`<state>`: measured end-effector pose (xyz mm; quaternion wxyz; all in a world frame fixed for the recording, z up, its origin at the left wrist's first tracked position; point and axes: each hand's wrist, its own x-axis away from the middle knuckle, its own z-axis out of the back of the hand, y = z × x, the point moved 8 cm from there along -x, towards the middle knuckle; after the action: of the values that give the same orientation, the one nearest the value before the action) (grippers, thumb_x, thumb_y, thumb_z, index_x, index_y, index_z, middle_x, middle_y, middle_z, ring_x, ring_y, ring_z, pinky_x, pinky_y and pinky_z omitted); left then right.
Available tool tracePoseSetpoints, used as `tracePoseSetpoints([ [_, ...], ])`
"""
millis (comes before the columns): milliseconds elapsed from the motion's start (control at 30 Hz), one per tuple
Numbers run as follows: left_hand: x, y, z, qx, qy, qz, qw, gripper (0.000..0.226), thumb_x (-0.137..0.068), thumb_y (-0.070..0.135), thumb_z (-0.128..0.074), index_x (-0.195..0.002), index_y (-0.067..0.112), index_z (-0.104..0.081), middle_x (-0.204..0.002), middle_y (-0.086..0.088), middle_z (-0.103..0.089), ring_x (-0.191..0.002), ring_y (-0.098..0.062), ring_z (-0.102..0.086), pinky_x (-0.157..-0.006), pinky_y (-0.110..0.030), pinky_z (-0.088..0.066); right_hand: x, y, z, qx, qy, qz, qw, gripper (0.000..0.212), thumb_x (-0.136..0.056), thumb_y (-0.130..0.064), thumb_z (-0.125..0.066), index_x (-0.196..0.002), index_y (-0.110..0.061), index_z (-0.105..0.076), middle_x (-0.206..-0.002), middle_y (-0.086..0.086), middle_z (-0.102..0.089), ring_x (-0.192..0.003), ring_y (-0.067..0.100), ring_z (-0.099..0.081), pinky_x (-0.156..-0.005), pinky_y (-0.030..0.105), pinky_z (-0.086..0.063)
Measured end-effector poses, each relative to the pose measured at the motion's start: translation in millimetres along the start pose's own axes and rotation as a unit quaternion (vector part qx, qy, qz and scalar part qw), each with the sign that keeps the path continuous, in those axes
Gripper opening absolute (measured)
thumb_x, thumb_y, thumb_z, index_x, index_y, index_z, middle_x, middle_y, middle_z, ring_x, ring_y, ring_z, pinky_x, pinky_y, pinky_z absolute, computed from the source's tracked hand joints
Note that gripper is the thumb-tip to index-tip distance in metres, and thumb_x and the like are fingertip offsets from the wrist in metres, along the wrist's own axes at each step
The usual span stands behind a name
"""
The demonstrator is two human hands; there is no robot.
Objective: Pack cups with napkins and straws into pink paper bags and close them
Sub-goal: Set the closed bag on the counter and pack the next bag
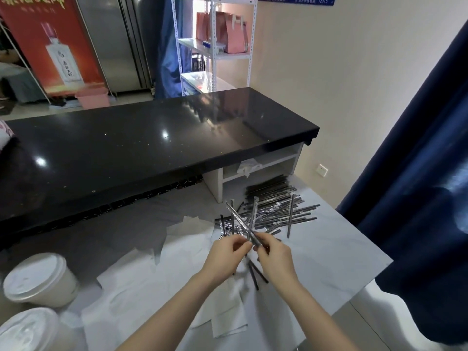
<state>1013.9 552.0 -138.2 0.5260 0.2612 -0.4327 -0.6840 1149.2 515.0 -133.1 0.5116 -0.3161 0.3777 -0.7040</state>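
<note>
The white bench [329,249] fills the bottom of the frame, and its edge is near on the right; a straw that slips from me could roll off there onto the floor.

The napkins [141,295] lie loose and spread out in the lower middle, right under my arms; if I drag an arm over them, I think they would slide or crumple.

The two cups [40,279] stand with lids on at the lower left, well apart from my hands; a big swing that way could tip one.

The pink bags [235,34] sit far off on the shelf [215,51] at the top middle; I think nothing is packed yet.

The straw pile [273,206] lies all crisscross on the bench, just above my hands in the frame; a fast pull could drag extra ones along; the wrappers look shiny, so I guess they slip easily.

My left grip [225,257] is curled tight round the low ends of a few straws [243,219]; they fan out up toward the pile, crossed and not lined up; some dark ends poke out below my hands.

My right grip [273,257] pinches one of that bunch between thumb and fingers, just beside the left fingertips.

If either grip goes loose, the bunch could fall apart; I may also be holding more than I need.
</note>
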Motion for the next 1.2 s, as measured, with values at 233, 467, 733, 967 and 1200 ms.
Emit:
tracePoseSetpoints([
  [233,2,13,-10,-0.049,0.009,-0.022,0.998,0.005,-0.086,0.029,-0.064,-0.086,0.029,-0.069,-0.072,0.014,-0.068,-0.068,-0.003,-0.061,-0.067,-0.025,-0.050,8,7,3,-0.071,0.031,-0.042,0.996,0.032,-0.094,-0.006,-0.047,-0.116,-0.023,-0.064,-0.086,-0.008,-0.065,-0.074,0.011,-0.065,-0.063,0.021,-0.054],
  [467,9,29,-6,-0.208,0.015,-0.093,0.974,0.019,-0.089,0.040,-0.053,-0.090,0.025,-0.065,-0.082,0.006,-0.065,-0.079,-0.011,-0.059,-0.069,-0.032,-0.049,-1,8,-2,-0.070,0.025,-0.072,0.995,0.021,-0.096,-0.019,-0.052,-0.108,-0.018,-0.069,-0.096,-0.003,-0.070,-0.094,0.015,-0.062,-0.076,0.024,-0.044],
  [733,20,15,21,-0.246,0.033,-0.086,0.965,0.017,-0.089,0.045,-0.054,-0.088,0.029,-0.060,-0.088,0.007,-0.061,-0.085,-0.011,-0.059,-0.071,-0.033,-0.050,-2,-4,-26,-0.114,-0.003,-0.081,0.990,0.017,-0.091,-0.024,-0.060,-0.080,-0.029,-0.072,-0.082,-0.006,-0.072,-0.086,0.014,-0.065,-0.079,0.030,-0.049],
  [967,38,4,57,-0.226,0.041,-0.083,0.970,0.031,-0.090,0.051,-0.051,-0.117,0.038,-0.059,-0.102,0.011,-0.063,-0.096,-0.008,-0.058,-0.081,-0.033,-0.049,2,-36,-40,-0.154,-0.005,-0.029,0.988,0.007,-0.082,-0.018,-0.071,-0.082,-0.023,-0.075,-0.076,-0.005,-0.073,-0.078,0.014,-0.066,-0.074,0.028,-0.050],
  [1200,87,-25,183,0.010,0.264,-0.017,0.964,0.024,-0.083,0.042,-0.069,-0.102,0.035,-0.057,-0.088,0.013,-0.069,-0.082,0.001,-0.063,-0.072,-0.015,-0.048,24,-101,-77,-0.122,-0.089,0.064,0.986,0.024,-0.081,-0.009,-0.071,-0.067,-0.029,-0.073,-0.069,-0.003,-0.073,-0.066,0.010,-0.069,-0.066,0.020,-0.051],
])
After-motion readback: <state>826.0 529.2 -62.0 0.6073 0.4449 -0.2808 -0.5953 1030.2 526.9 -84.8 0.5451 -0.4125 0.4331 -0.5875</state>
